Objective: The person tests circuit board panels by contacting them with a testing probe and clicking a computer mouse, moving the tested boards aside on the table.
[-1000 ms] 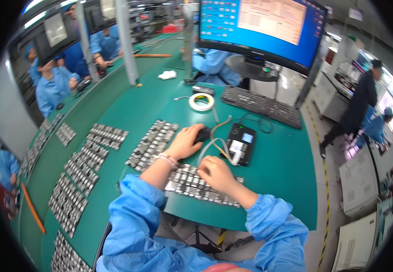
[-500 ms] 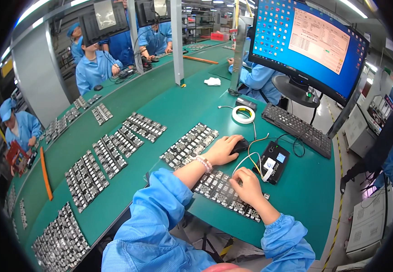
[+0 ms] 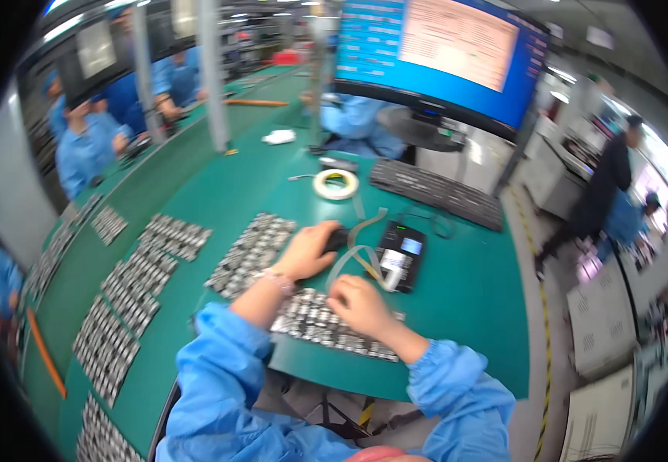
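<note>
My left hand (image 3: 307, 252) rests over a black computer mouse (image 3: 338, 239), its fingers curved on it. My right hand (image 3: 361, 302) is closed in a pinch above a panel of small circuit boards (image 3: 314, 322). A pale cable (image 3: 340, 266) loops from a black handheld tester (image 3: 412, 269) with a small lit screen to those fingertips. Whatever sits at the cable's end is hidden and blurred. Beside my left forearm lies another panel of boards (image 3: 249, 258). A beaded bracelet circles my left wrist.
A monitor (image 3: 457, 54) stands beyond the keyboard (image 3: 434, 192). Between keyboard and mouse lies a white tape roll (image 3: 318, 185). More board panels (image 3: 107, 350) cover the table's left side, near an orange bar (image 3: 46, 354). Several people in blue work across the bench; another person (image 3: 607, 181) walks at right.
My view has swung right and blurred, so the scene sits farther left. My left hand stays on the mouse, and my right hand remains pinched over the boards.
</note>
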Available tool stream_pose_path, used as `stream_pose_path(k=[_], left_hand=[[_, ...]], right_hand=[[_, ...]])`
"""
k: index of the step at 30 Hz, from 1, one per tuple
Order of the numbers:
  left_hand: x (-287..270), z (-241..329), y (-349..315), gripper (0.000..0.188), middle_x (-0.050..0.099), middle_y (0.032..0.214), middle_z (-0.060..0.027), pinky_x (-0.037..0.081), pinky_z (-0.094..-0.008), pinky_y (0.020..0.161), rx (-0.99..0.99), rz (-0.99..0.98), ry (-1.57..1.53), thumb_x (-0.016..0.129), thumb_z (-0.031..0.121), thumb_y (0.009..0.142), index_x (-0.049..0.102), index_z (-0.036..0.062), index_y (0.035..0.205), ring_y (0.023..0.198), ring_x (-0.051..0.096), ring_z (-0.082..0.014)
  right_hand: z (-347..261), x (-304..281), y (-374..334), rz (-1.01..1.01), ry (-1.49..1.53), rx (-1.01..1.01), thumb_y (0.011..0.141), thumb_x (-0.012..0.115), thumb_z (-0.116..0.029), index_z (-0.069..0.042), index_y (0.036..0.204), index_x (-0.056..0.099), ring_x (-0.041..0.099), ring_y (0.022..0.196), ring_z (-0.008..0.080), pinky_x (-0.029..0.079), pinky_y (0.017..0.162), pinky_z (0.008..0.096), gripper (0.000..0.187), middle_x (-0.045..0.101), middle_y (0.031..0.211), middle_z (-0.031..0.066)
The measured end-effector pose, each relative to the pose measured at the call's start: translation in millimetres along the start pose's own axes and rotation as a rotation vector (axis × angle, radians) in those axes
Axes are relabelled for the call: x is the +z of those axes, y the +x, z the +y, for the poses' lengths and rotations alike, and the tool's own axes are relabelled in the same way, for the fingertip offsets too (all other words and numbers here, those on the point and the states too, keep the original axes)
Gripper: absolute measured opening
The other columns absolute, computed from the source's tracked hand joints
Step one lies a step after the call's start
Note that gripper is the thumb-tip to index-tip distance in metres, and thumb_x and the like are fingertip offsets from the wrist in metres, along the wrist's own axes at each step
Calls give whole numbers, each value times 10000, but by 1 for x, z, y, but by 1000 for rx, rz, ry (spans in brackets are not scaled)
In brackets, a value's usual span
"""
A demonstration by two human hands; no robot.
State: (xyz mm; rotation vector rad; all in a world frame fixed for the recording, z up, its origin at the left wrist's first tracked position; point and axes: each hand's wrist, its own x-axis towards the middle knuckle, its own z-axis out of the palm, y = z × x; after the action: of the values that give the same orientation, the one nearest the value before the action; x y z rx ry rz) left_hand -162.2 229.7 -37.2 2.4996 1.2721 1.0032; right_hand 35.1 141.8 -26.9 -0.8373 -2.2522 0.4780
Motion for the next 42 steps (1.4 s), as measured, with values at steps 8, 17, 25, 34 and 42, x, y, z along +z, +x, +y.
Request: stream_pose_path(k=[8,17,25,34,42], left_hand=[[-3,4,2,703,486,1400,-195,373,-453,1088,-23,-37,16,710,113,799,389,36,1419,1275,465,-405],[-1,3,-2,695,487,1398,-181,389,-457,1071,-16,-30,22,704,127,797,391,38,1411,1251,475,-410],[0,-4,-3,698,492,1400,-188,402,-462,1061,-23,-9,49,691,162,798,392,43,1417,1227,493,-420],[0,6,2,686,501,1374,-213,388,-459,1063,-47,-45,0,696,178,797,410,50,1408,1228,498,-405],[-6,6,-6,680,497,1376,-196,411,-460,1046,-76,-38,18,680,178,818,388,68,1422,1225,494,-408]], right_hand=[[6,6,-1,22,30,35,828,668,-147,-44,791,581,590,884,328,463,797,447,140,586,870,111],[3,6,-4,39,18,18,835,660,-149,-39,795,584,588,884,328,463,804,443,140,584,868,112],[3,6,-1,6,27,30,836,664,-152,-43,808,591,590,884,322,466,807,439,135,594,886,107],[3,2,-3,12,3,28,815,681,-136,-41,788,609,595,870,337,465,777,445,122,601,854,115],[0,3,-1,14,-13,-5,807,714,-95,-24,797,597,607,838,282,488,743,386,138,617,871,88]])
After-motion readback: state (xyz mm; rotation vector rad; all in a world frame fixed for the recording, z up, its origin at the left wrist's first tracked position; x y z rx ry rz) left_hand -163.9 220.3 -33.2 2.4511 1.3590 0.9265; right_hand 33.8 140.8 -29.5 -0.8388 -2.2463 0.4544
